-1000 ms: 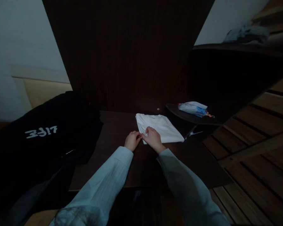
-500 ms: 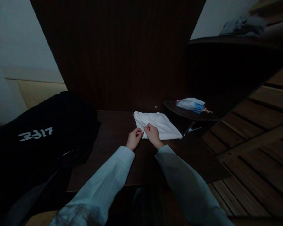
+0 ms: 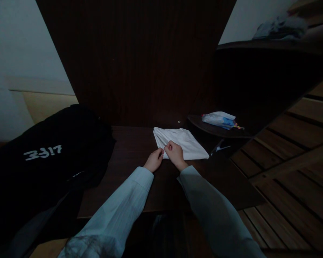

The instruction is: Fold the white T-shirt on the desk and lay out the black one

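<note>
A white folded cloth [image 3: 190,143], perhaps a garment, lies flat on the dark wooden desk top [image 3: 129,143]. My left hand [image 3: 154,160] is closed at the cloth's near left corner, thumb and fingers pinching its edge. My right hand [image 3: 174,154] rests over the near edge just beside it, fingers curled and pinching the fabric. The two hands nearly touch. The bit of cloth between the fingertips is mostly hidden by the fingers.
A black garment with white lettering [image 3: 43,152] is heaped at the left. On a low curved shelf [image 3: 220,133] to the right lies a white and blue plastic packet [image 3: 219,119]. A dark wooden panel [image 3: 140,64] rises behind; wooden slats [image 3: 293,179] stand at the right.
My left hand has shifted slightly down and its fingers have drawn closer in at the cloth's corner. The right hand keeps nearly the same place. The whole view has drifted a little.
</note>
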Demonstrator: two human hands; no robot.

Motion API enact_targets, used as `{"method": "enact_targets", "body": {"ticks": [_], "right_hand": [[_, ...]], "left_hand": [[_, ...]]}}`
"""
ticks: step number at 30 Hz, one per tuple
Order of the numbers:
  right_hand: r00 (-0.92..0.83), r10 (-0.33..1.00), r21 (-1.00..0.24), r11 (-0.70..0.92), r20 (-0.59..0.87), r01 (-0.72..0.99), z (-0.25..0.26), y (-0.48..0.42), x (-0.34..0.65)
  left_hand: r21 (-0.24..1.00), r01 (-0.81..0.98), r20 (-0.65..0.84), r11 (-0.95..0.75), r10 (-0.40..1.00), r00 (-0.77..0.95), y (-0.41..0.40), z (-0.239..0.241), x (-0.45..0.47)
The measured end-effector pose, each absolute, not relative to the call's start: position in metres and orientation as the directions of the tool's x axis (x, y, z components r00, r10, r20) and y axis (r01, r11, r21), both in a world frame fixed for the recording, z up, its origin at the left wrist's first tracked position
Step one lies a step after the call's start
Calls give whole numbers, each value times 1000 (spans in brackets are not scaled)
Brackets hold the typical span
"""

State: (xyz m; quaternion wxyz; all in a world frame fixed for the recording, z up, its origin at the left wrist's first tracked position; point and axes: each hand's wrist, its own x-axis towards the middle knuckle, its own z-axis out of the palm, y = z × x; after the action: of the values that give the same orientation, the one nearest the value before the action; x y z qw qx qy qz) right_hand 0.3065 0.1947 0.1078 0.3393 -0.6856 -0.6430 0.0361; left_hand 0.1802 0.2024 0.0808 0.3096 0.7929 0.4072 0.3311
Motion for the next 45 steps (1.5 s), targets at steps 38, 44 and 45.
{"method": "enact_targets", "body": {"ticks": [38,44,45], "right_hand": [[64,962,-424,57,266,904,107,197,311],[99,937,-503,89,335,860,103,198,313],[101,929,-513,104,356,852,102,197,313]], "left_hand": [[515,668,220,-537,836,503,189,88,183],[548,651,280,-525,849,449,191,83,180],[530,663,278,-528,847,452,191,83,179]]}}
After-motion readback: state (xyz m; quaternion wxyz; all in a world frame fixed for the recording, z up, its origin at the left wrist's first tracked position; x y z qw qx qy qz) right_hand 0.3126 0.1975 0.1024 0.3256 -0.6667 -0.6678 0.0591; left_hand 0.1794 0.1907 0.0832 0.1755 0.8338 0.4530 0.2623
